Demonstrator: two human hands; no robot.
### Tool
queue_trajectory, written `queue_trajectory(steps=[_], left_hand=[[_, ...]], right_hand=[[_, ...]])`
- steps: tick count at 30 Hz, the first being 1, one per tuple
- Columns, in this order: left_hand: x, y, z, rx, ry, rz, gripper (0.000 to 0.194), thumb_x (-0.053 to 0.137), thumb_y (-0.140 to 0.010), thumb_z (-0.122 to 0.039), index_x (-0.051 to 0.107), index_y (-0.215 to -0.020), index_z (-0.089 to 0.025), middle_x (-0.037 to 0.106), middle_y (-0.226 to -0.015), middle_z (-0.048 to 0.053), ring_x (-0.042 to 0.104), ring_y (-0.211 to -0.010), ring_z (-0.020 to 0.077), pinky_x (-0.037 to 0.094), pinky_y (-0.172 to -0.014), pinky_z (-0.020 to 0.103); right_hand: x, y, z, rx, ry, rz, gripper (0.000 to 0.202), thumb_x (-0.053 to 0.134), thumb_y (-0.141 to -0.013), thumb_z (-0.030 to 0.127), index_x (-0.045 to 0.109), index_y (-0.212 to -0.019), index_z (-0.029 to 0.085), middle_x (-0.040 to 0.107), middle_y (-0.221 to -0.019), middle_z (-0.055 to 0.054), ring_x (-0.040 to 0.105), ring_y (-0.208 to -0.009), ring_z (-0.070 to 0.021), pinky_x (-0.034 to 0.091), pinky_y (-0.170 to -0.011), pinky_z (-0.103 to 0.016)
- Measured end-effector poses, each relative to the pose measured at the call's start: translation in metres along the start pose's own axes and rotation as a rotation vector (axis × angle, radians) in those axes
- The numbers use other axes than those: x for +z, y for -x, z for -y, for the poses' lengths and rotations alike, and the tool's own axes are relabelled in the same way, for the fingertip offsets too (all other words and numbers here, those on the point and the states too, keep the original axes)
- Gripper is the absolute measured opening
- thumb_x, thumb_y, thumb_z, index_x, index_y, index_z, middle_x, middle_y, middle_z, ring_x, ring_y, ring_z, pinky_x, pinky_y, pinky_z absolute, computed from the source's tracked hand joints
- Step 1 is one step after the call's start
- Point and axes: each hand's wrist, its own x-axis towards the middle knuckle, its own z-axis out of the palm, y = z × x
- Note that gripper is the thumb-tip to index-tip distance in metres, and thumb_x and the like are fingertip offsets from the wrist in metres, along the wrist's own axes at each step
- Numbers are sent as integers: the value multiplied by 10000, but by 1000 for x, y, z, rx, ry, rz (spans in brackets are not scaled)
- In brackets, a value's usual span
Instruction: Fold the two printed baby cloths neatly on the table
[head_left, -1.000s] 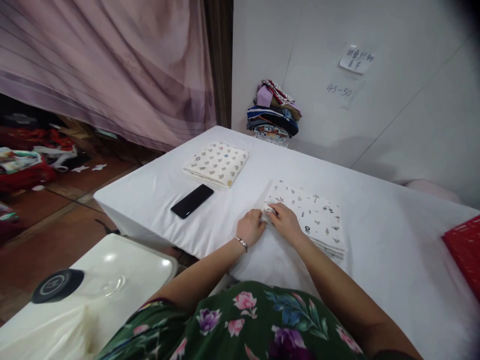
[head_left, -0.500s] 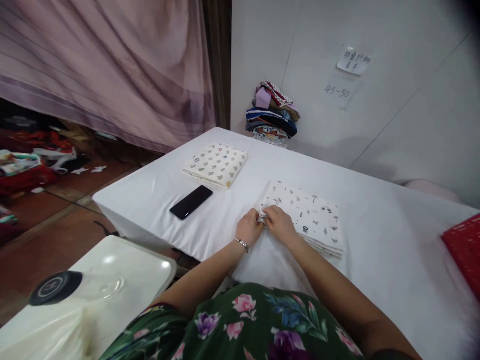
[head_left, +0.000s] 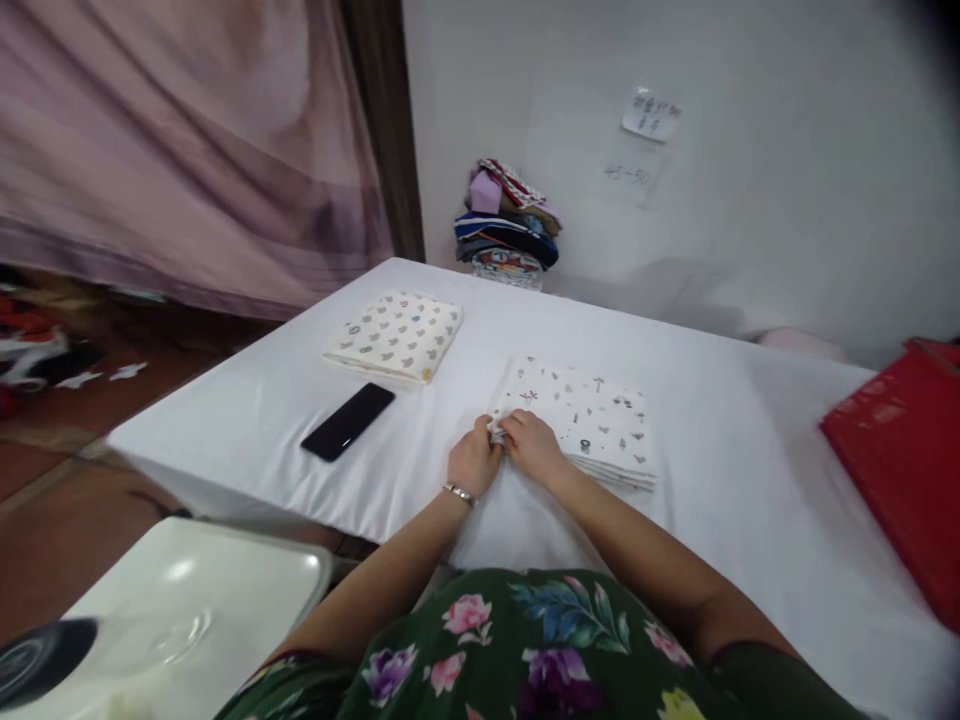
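A folded white cloth (head_left: pixel 592 415) with small grey prints lies in several layers on the white-covered table (head_left: pixel 750 470). At its near left corner, my left hand (head_left: pixel 475 458) is closed on the fabric. My right hand (head_left: pixel 534 446) pinches the same corner from the other side, its fingertips close to the left ones. A little of the gathered corner shows between them; the rest of the grip is hidden by my fingers. Farther left lies a second folded cloth (head_left: pixel 397 335), cream with grey prints, and a black phone (head_left: pixel 349 421) in front of it.
A stack of folded fabrics (head_left: pixel 506 225) stands by the wall behind the table. To the right is a red container (head_left: pixel 900 460). A white stool-like surface (head_left: pixel 225 560) holds a dark-capped clear object at lower left. A pink curtain (head_left: pixel 187 150) hangs at back left.
The view has turned to the right, so the table's things sit farther left and more of the red container shows. Both hands stay at the cloth's corner, with slight finger movement.
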Motion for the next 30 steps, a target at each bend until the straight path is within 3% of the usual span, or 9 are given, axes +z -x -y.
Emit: queue_trajectory(steps=[4, 8, 16, 22, 24, 27, 30], left_hand=[[-5, -1, 0, 29, -99, 34, 299, 436, -832, -280, 452, -1129, -246, 650, -928, 46, 606, -869, 189, 404, -682, 267], [-7, -4, 1, 10, -113, 36, 280, 425, -835, -332, 472, -1100, -255, 657, -855, 29, 612, -807, 196, 394, -636, 270], [-6, -6, 0, -25, -104, 32, 320, 425, -819, -339, 462, -1124, -248, 654, -811, 31, 612, -765, 209, 385, -609, 278], [-6, -6, -1, -29, -64, 28, 303, 429, -812, -319, 462, -1106, -255, 652, -800, 20, 613, -772, 206, 382, -609, 271], [-6, -5, -1, -31, -64, 27, 298, 429, -814, -315, 463, -1104, -254, 650, -798, 20, 613, -774, 203, 384, -612, 268], [-8, -5, -2, -18, -91, 41, 298, 428, -820, -320, 469, -1106, -249, 650, -810, 24, 609, -786, 199, 389, -628, 266], [-11, -4, -3, 30, -147, 48, 293, 409, -831, -327, 479, -1103, -242, 650, -837, 38, 602, -802, 203, 392, -641, 273]], right_hand=[[-9, 13, 1, -16, 26, -17, 276, 439, -856, 206, 533, -1114, 191, 563, -1008, -78, 485, -938, -207, 377, -793, -324], [-21, 48, -15, 9, 79, -81, 467, 489, -817, 217, 405, -1272, 152, 500, -1201, -124, 432, -1073, -245, 338, -879, -388], [-45, 152, -92, 179, 151, -147, 385, 443, -827, 140, 490, -1209, 154, 518, -1226, -130, 438, -1140, -232, 313, -958, -421], [-44, 184, -114, 206, -7, -257, 341, 448, -856, 231, 529, -1186, 203, 511, -1257, -106, 426, -1194, -225, 371, -965, -418], [-42, 188, -118, 319, -124, -353, 326, 444, -859, 280, 546, -1160, 210, 514, -1247, -100, 458, -1160, -217, 410, -933, -399], [-43, 191, -122, 587, -310, -481, 292, 455, -829, 324, 593, -1056, 202, 557, -1157, -96, 544, -1008, -206, 484, -764, -346], [-48, 190, -123, 836, -551, -457, 288, 495, -782, 389, 610, -951, 186, 629, -936, -67, 587, -760, -169, 465, -569, -274]])
